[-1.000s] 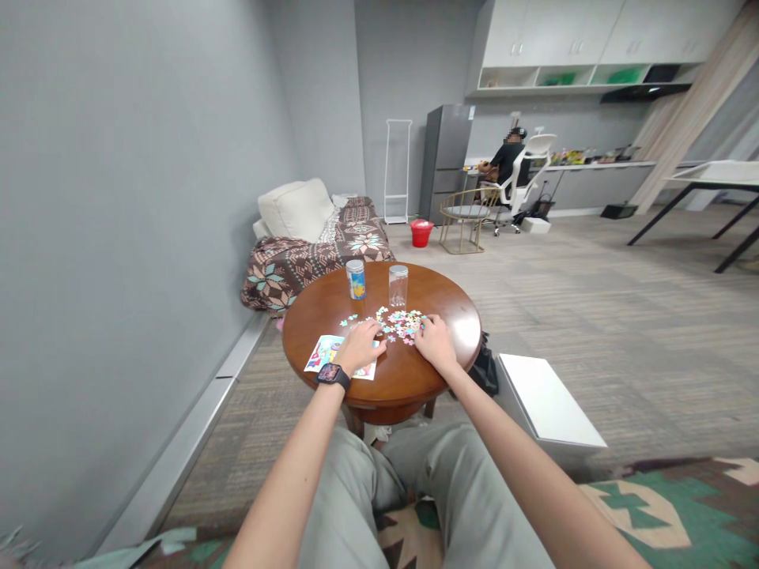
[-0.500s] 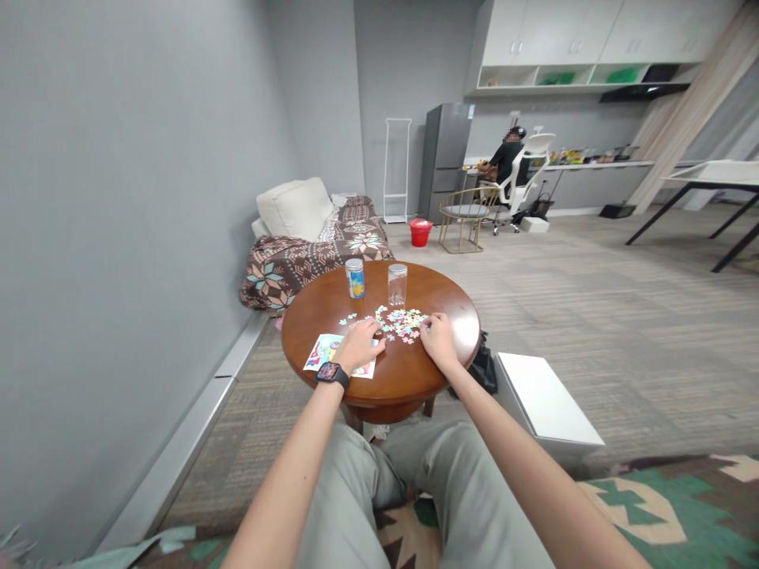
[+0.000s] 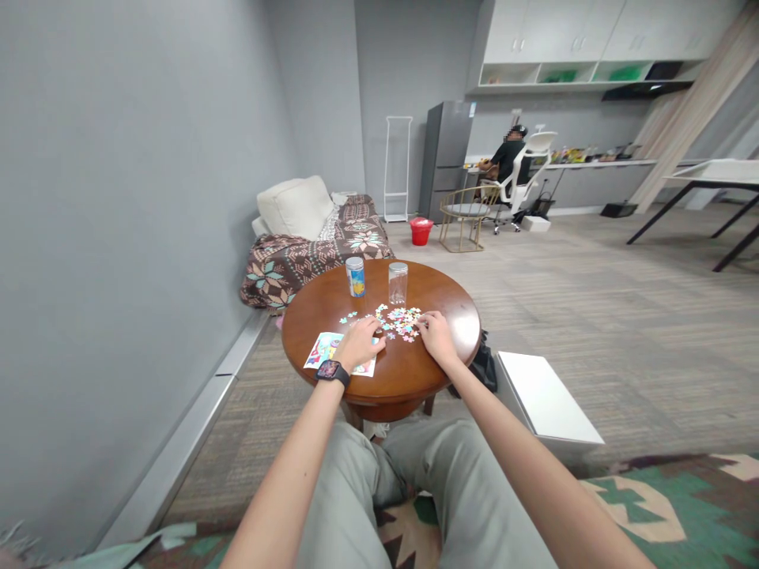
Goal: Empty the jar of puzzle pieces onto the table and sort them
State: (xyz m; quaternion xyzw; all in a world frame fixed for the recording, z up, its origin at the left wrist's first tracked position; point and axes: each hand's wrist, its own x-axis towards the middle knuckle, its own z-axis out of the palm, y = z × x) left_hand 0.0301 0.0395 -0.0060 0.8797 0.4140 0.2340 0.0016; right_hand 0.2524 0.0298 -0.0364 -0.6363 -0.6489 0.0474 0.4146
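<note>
Small coloured jigsaw puzzle pieces (image 3: pixel 404 322) lie in a loose heap on the round brown wooden table (image 3: pixel 332 296). At the heap's left edge rests my left hand (image 3: pixel 360 344), thumb apart from the fingers, a dark watch on its wrist. Partly beneath that hand and wrist is a colourful printed picture sheet (image 3: pixel 323 349). My right hand (image 3: pixel 437 336) is at the heap's right edge, its fingertips bunched on a puzzle piece that is mostly hidden. Behind the heap stand a clear jar (image 3: pixel 398 283) with a silver lid and a lidded blue-and-yellow can (image 3: pixel 356 278).
A white box (image 3: pixel 549 395) stands on the floor right of the table, beside a black bag (image 3: pixel 483 367). Beyond are a patterned sofa (image 3: pixel 349 237), a red bucket (image 3: pixel 421 231) and a wire-framed chair (image 3: pixel 466 210). A person (image 3: pixel 507 162) sits at the far counter.
My right hand has shifted slightly left, toward the puzzle heap. My left hand stays in place on the table.
</note>
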